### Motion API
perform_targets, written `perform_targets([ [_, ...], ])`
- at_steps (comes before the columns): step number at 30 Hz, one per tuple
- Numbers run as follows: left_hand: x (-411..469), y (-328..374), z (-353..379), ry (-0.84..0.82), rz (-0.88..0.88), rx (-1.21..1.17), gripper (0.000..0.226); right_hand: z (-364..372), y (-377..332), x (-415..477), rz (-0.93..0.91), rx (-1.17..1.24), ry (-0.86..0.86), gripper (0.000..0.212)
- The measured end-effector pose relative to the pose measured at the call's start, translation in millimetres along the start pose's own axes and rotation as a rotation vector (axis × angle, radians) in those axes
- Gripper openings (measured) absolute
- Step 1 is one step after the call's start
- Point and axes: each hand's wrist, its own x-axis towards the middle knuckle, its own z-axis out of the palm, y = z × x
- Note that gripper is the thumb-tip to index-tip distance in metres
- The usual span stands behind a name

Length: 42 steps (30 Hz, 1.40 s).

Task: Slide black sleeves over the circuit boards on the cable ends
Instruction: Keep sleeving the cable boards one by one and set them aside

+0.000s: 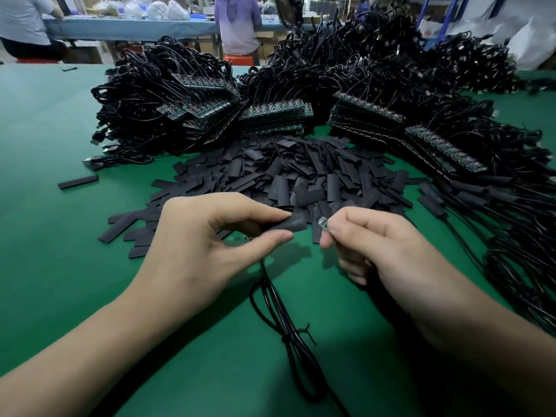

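Note:
My left hand (210,233) pinches a black sleeve (293,224) between thumb and fingers, its open end facing right. My right hand (370,242) pinches a small circuit board (322,221) by its end, the tip of the board just right of the sleeve's mouth and apart from it. A tied black cable (288,329) hangs down from between the hands onto the green table (60,236). How the cable joins the board is hidden by my fingers.
A heap of loose black sleeves (301,176) lies just beyond the hands. Behind it sit stacks of circuit boards (276,115) with cable bundles (150,94). Sleeved cables (481,203) lie at the right. A single sleeve (78,182) lies left. People work at a far table.

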Motion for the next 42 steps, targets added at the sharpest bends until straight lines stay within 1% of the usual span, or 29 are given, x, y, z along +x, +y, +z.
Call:
perform_targets([
  [3, 1.0, 0.2, -1.2, -0.02, 0.011, 0.027, 0.022, 1.3, 0.1, -4.8, -0.042, -0.216, 0.012, 0.031],
  [8, 2.5, 1.2, -2.9, -0.05, 0.043, 0.051, 0.02, 0.2, -1.0, -6.0, -0.069, -0.304, 0.033, 0.033],
  [14, 2.6, 0.0, -3.9, -0.082, 0.077, 0.075, 0.02, -1.7, -0.8, -5.6, -0.059, -0.291, 0.04, 0.033],
  [19, 3.5, -4.5, -4.4, -0.14, 0.106, 0.074, 0.019, 1.0, -1.6, -5.7, -0.057, -0.342, -0.018, 0.031],
  [25, 6.1, -11.3, -7.0, -0.235, 0.22, 0.192, 0.022, 2.6, 0.6, -4.9, -0.052, -0.422, -0.042, 0.023],
  [29, 8.3, -12.3, -8.9, -0.258, 0.259, 0.206, 0.021, 1.7, 1.8, -3.7, -0.033, -0.425, -0.042, 0.022],
  [36, 4.9, -12.6, -7.3, -0.27, 0.26, 0.202, 0.019, 2.0, 3.9, -4.0, -0.042, -0.43, -0.066, 0.02],
  [42, 4.6, -9.1, -6.3, -0.292, 0.26, 0.172, 0.026, -1.8, 7.0, -1.5, -0.049, -0.384, -0.087, 0.02],
])
